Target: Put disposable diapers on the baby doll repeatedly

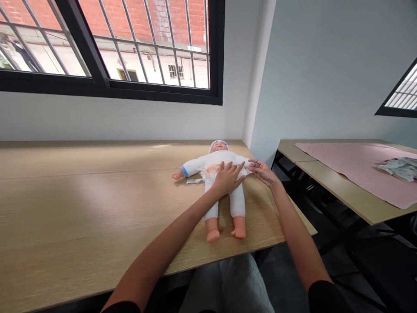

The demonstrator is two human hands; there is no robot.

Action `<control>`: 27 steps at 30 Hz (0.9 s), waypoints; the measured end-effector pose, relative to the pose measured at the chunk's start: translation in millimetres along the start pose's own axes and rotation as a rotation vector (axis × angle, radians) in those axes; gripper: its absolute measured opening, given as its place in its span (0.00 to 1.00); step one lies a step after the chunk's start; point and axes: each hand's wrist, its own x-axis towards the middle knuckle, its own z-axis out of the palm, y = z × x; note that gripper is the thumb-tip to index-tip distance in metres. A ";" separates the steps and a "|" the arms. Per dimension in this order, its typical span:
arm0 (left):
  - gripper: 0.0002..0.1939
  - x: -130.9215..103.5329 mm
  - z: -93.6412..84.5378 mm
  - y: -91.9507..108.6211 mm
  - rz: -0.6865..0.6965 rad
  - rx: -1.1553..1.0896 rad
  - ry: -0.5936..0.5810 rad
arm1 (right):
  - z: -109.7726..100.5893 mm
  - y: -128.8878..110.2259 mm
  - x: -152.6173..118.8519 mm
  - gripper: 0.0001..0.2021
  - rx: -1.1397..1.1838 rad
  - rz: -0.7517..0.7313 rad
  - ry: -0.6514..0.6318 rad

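Grey trousers with a quilted look and two bare forearms fill the foreground, the arms reaching over a smooth wood-grain table. One doll lies face up near the table's right end, its soft white body ending in two rounded plastic feet. At its waist is one thin, crinkled diaper. Left hand rests flat across it, fingers spread; right hand curves at its right edge, though I cannot tell whether it pinches. Alongside, a second table bears one pink cloth and some crumpled fabric.
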 end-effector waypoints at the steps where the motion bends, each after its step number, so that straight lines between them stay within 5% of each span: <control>1: 0.26 0.1 -0.3 0.0 0.005 0.002 -0.001 | -1.1 1.5 1.6 0.20 0.001 0.005 0.022; 8: 0.20 0.2 2.2 -1.7 0.043 0.026 -0.015 | -15.3 16.6 12.6 0.17 -0.009 0.052 0.367; 13: 0.18 -1.4 4.9 -2.3 0.056 0.056 -0.003 | -5.1 11.9 16.5 0.20 -0.012 -0.042 0.454; 21: 0.17 -2.5 0.2 2.6 0.084 0.128 0.113 | 50.0 -20.8 36.0 0.24 -0.484 -0.252 0.066; 27: 0.17 -7.7 -1.1 8.1 0.236 0.254 0.087 | 70.9 -22.6 35.5 0.24 -0.639 -0.205 -0.071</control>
